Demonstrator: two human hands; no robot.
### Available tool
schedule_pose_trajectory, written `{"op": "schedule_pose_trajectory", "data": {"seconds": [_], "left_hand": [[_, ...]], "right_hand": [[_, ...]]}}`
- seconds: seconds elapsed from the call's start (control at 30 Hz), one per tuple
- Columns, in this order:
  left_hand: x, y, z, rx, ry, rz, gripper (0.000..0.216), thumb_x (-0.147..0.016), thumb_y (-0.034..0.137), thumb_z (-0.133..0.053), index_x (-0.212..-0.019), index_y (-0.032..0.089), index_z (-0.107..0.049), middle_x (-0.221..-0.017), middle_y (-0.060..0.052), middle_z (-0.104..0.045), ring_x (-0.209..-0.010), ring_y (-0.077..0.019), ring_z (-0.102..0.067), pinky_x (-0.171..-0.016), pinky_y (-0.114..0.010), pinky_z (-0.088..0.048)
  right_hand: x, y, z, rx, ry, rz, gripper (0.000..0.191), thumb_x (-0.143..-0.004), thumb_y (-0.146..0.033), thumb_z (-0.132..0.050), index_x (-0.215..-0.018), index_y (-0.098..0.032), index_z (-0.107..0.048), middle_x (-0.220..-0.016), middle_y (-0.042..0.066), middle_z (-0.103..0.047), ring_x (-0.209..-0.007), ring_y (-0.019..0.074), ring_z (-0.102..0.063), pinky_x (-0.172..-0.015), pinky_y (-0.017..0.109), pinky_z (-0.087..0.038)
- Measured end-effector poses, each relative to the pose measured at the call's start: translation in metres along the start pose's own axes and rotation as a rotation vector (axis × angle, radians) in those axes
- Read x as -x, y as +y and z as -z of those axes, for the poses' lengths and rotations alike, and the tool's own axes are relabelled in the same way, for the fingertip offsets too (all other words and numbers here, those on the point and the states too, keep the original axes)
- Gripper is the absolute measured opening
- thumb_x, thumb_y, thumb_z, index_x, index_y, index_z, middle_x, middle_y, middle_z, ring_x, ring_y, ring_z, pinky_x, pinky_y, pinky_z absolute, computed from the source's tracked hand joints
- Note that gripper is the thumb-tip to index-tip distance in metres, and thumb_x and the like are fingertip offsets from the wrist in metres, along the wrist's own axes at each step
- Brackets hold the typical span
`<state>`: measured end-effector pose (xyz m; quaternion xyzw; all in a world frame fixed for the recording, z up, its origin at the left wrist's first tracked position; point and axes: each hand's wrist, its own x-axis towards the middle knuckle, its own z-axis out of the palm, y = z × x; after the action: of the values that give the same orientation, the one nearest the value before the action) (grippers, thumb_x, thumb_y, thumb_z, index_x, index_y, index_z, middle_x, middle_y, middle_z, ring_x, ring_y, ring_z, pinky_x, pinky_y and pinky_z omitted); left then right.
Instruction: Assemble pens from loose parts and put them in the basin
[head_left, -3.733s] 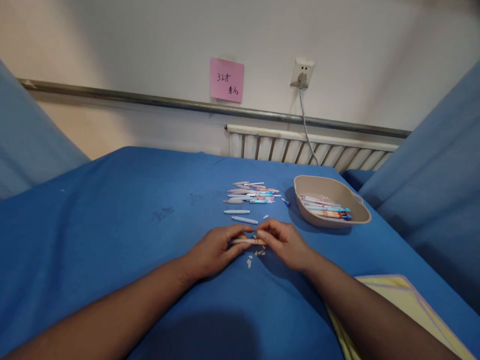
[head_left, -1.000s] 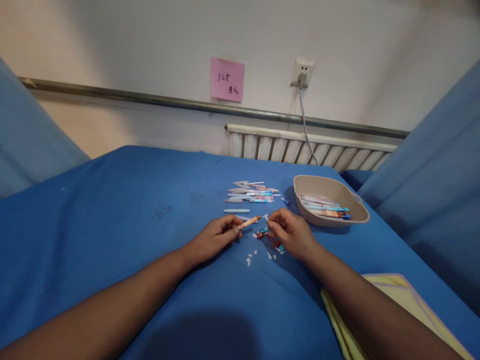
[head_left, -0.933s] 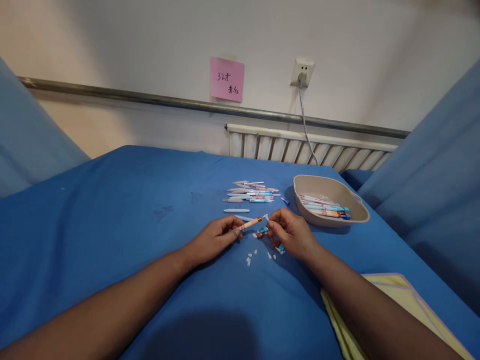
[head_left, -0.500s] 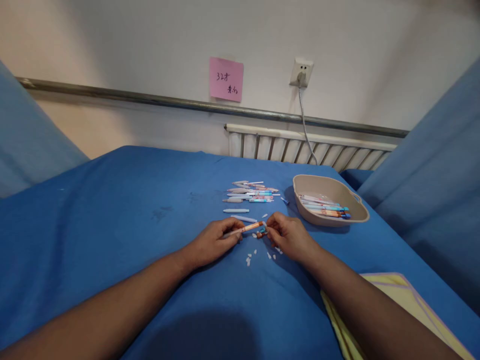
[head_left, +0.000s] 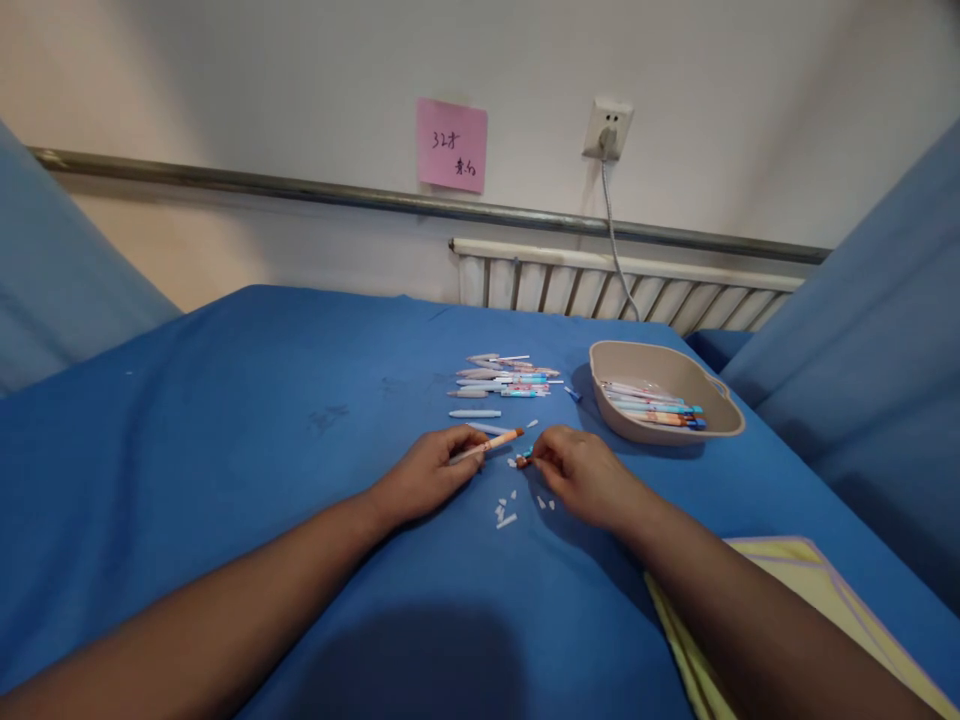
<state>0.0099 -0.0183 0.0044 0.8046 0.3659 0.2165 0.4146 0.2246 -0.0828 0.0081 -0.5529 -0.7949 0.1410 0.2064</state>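
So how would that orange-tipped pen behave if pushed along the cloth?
Probably stiff: the orange-tipped pen juts straight from the left hand without sagging. Likely light, since a fingertip pinch carries it. Its round, slim body could roll, though the blue cloth may slow it.

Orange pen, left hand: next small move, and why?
Probably ease the right hand a little toward the free end of the orange pen. The left hand holds that pen angled up off the cloth, its end pointing at the small piece the right fingertips seem to pinch, with only a narrow gap between.
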Motion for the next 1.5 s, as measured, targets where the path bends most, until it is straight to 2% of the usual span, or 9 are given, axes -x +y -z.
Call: {"op": "schedule_pose_trajectory", "data": {"seconds": [0.13,0.43,0.53,0.63,0.7,0.83,0.93,1.27,1.5], "left_hand": [[-0.002,-0.002,-0.001,0.051,0.016,0.021,0.021,-0.082,0.028,-0.047,-0.090,0.017,-0.063,-0.080,-0.001,-0.060,-0.073,-0.0159,-0.052,-0.067,-0.024,-0.040],[-0.001,-0.004,-0.002,0.041,-0.005,0.026,0.024,-0.082,0.031,-0.048,-0.094,0.014,-0.062,-0.079,0.000,-0.058,-0.073,-0.0143,-0.049,-0.066,-0.023,-0.039],[0.000,-0.003,-0.001,0.054,-0.004,0.038,0.027,-0.083,0.035,-0.048,-0.094,0.014,-0.062,-0.080,-0.001,-0.058,-0.072,-0.0139,-0.049,-0.066,-0.023,-0.039],[0.000,-0.002,0.000,0.076,0.002,0.048,0.029,-0.083,0.037,-0.049,-0.093,0.014,-0.062,-0.082,-0.001,-0.059,-0.073,-0.0141,-0.050,-0.067,-0.023,-0.040],[0.000,-0.001,0.001,0.090,0.001,0.052,0.029,-0.083,0.038,-0.050,-0.093,0.014,-0.062,-0.082,-0.001,-0.059,-0.072,-0.0139,-0.049,-0.066,-0.023,-0.039],[0.000,0.003,0.001,0.134,-0.016,0.082,0.028,-0.083,0.037,-0.050,-0.095,0.015,-0.062,-0.079,0.000,-0.058,-0.067,-0.0121,-0.047,-0.061,-0.021,-0.037],[0.002,0.006,0.001,0.170,-0.048,0.079,0.027,-0.084,0.037,-0.050,-0.095,0.015,-0.062,-0.074,0.001,-0.056,-0.062,-0.0106,-0.044,-0.057,-0.020,-0.034],[0.004,0.006,-0.001,0.267,-0.103,0.063,0.026,-0.085,0.036,-0.051,-0.097,0.015,-0.061,-0.070,0.002,-0.052,-0.060,-0.0091,-0.041,-0.054,-0.020,-0.032],[0.004,0.010,-0.001,0.238,-0.106,0.075,0.028,-0.085,0.037,-0.051,-0.099,0.015,-0.061,-0.071,0.001,-0.054,-0.062,-0.0100,-0.044,-0.056,-0.020,-0.034]], "right_hand": [[0.009,-0.017,0.000,-0.086,-0.157,0.188,0.010,-0.084,-0.018,-0.053,-0.093,-0.019,-0.058,-0.088,0.003,-0.063,-0.082,0.0146,-0.057,-0.074,0.025,-0.042],[0.009,-0.035,-0.010,0.320,-0.274,0.352,0.018,-0.084,-0.007,-0.042,-0.091,-0.014,-0.058,-0.091,0.009,-0.062,-0.084,0.0199,-0.057,-0.070,0.029,-0.043],[0.010,-0.035,-0.009,0.312,-0.242,0.311,0.020,-0.085,-0.007,-0.040,-0.091,-0.014,-0.057,-0.089,0.010,-0.062,-0.083,0.0205,-0.057,-0.070,0.030,-0.044],[0.009,-0.025,-0.008,0.120,-0.149,0.278,0.023,-0.085,-0.009,-0.041,-0.099,-0.016,-0.057,-0.093,0.009,-0.062,-0.087,0.0196,-0.057,-0.076,0.032,-0.044],[0.004,-0.014,-0.008,-0.128,-0.033,0.211,0.024,-0.083,-0.012,-0.045,-0.104,-0.018,-0.055,-0.091,0.006,-0.063,-0.084,0.0172,-0.058,-0.074,0.030,-0.045],[-0.010,0.008,-0.009,-0.763,0.220,-0.159,0.012,-0.080,-0.028,-0.055,-0.088,-0.019,-0.055,-0.062,-0.003,-0.059,-0.058,0.0125,-0.058,-0.054,0.024,-0.045],[-0.017,0.012,-0.007,-1.024,0.333,-0.268,0.020,-0.071,-0.035,-0.066,-0.078,-0.019,-0.057,-0.060,-0.002,-0.061,-0.056,0.0125,-0.058,-0.052,0.023,-0.046],[-0.014,0.005,-0.009,-1.083,0.295,-0.350,0.028,-0.069,-0.043,-0.067,-0.076,-0.018,-0.059,-0.057,-0.002,-0.061,-0.049,0.0119,-0.056,-0.041,0.022,-0.045],[-0.012,0.005,-0.011,-0.968,0.291,-0.299,0.026,-0.073,-0.043,-0.063,-0.076,-0.018,-0.059,-0.056,-0.001,-0.061,-0.050,0.0121,-0.056,-0.041,0.021,-0.046]]}}
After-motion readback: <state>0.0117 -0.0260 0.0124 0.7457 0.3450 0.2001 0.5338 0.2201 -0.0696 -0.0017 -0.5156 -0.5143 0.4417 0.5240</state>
